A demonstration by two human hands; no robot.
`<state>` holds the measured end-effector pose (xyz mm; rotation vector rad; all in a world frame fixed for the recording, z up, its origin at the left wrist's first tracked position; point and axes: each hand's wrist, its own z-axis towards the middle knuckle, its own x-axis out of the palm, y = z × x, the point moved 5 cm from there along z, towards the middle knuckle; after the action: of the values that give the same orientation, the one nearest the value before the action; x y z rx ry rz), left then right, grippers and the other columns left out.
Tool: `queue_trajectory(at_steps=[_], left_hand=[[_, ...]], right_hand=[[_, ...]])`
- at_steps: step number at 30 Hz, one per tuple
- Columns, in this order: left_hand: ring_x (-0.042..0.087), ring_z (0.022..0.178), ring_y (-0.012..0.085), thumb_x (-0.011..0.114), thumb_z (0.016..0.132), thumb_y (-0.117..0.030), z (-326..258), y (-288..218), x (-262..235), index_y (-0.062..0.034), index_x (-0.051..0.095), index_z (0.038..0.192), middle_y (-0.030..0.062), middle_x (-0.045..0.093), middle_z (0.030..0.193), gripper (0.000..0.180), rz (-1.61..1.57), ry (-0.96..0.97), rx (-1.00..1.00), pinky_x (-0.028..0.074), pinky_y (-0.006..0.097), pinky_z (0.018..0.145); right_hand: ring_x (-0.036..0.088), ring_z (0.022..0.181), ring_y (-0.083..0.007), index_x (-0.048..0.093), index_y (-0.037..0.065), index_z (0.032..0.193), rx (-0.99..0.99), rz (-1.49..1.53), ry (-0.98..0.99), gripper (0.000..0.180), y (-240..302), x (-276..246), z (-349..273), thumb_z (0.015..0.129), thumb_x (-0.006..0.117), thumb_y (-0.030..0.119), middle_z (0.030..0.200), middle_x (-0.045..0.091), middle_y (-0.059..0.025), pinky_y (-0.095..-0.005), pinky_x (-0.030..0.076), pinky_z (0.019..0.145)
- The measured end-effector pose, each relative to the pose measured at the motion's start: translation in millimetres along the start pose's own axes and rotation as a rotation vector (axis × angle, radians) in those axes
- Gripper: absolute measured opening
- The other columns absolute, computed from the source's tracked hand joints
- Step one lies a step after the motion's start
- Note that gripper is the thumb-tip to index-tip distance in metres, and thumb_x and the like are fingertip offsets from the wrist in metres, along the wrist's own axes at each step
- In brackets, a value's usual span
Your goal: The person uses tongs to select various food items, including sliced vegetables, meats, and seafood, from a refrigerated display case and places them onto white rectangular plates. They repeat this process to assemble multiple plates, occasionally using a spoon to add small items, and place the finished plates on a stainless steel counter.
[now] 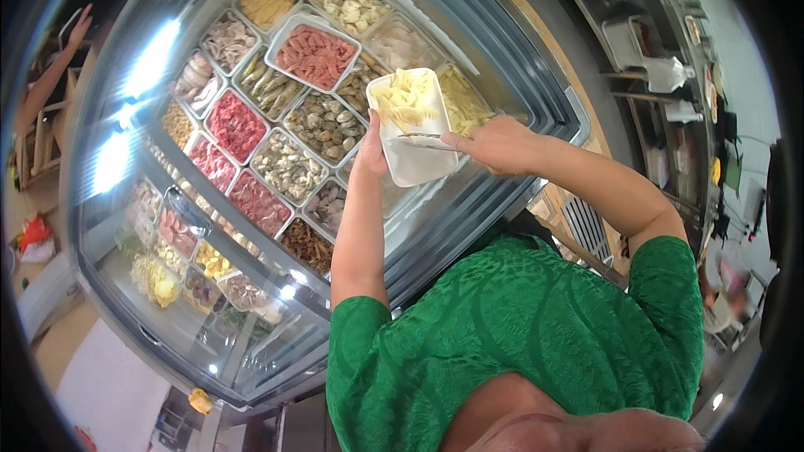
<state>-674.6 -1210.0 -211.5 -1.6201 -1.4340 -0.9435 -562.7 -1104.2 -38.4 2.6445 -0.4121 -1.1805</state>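
My left hand (373,151) grips the left side of a white rectangular tray (421,169), held tilted above an open display case. Pale yellow strips of food (408,94) lie in the tray's far half, while its near half shows bare white. In my right hand (504,147) is a pair of metal tongs (416,136), fingers closed around it at the tray's right edge. The tips of the tongs reach over the tray, just below the strips. Right beside the tray, partly covered by it, is a bin of similar yellowish strips (462,100).
Bins of food fill the case, among them red meat (237,125), clams (325,127) and a raised white tray of minced-looking meat (315,54). A metal frame edge (494,192) runs along the near side. Shelves (636,59) stand at right; another person's arm (54,67) shows far left.
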Motion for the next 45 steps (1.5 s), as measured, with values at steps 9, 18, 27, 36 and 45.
queue_trajectory(at_steps=[9, 18, 27, 36, 45], left_hand=[[0.044, 0.118, 0.0329, 0.034, 0.085, -0.061, -37.2, -5.3, 10.8, -0.0075, 0.031, 0.135, 0.0145, 0.042, 0.133, 0.073, -0.066, 0.000, 0.289, 0.036, 0.047, 0.100], [0.040, 0.122, 0.0362, 0.036, 0.084, -0.062, -65.3, 10.5, 32.7, -0.0078, 0.024, 0.138, 0.0154, 0.036, 0.137, 0.077, -0.203, -0.003, 0.565, 0.033, 0.051, 0.101], [0.039, 0.122, 0.0346, 0.040, 0.084, -0.060, -106.8, 7.2, 7.8, -0.0075, 0.025, 0.138, 0.0148, 0.036, 0.137, 0.077, -0.291, -0.101, 0.759, 0.032, 0.050, 0.101], [0.040, 0.122, 0.0322, 0.036, 0.087, -0.059, -107.8, -20.1, -18.2, -0.0069, 0.023, 0.138, 0.0138, 0.035, 0.138, 0.074, -0.218, -0.200, 0.813, 0.034, 0.045, 0.101], [0.043, 0.120, 0.0321, 0.035, 0.088, -0.057, -103.6, -33.2, -27.8, -0.0062, 0.025, 0.138, 0.0140, 0.039, 0.135, 0.071, -0.259, -0.155, 0.833, 0.035, 0.045, 0.100]], right_hand=[[0.058, 0.066, -0.0320, 0.035, 0.010, 0.132, -0.245, -0.204, -0.097, 0.059, -9.5, -40.4, 8.1, 0.077, 0.057, 0.013, 0.075, 0.058, -0.0142, -0.0419, 0.045, 0.055], [0.059, 0.077, -0.0357, 0.039, 0.003, 0.124, -0.369, 0.011, -0.049, 0.059, -28.3, -46.5, 18.8, 0.077, 0.063, 0.029, 0.088, 0.060, -0.0186, -0.0435, 0.045, 0.066], [0.058, 0.088, -0.0288, 0.043, -0.001, 0.117, -0.092, 0.564, -0.208, 0.059, -76.2, -86.1, 91.1, 0.075, 0.065, 0.033, 0.098, 0.059, -0.0184, -0.0361, 0.045, 0.079], [0.058, 0.091, -0.0325, 0.043, -0.007, 0.112, 0.057, 0.576, -0.309, 0.068, -31.8, -105.7, 228.9, 0.072, 0.064, 0.044, 0.099, 0.058, -0.0242, -0.0378, 0.046, 0.079], [0.060, 0.085, -0.0378, 0.050, -0.008, 0.096, -0.036, 0.121, -0.342, 0.040, -1.4, -107.1, 254.2, 0.083, 0.051, 0.030, 0.090, 0.060, -0.0259, -0.0426, 0.048, 0.076]])
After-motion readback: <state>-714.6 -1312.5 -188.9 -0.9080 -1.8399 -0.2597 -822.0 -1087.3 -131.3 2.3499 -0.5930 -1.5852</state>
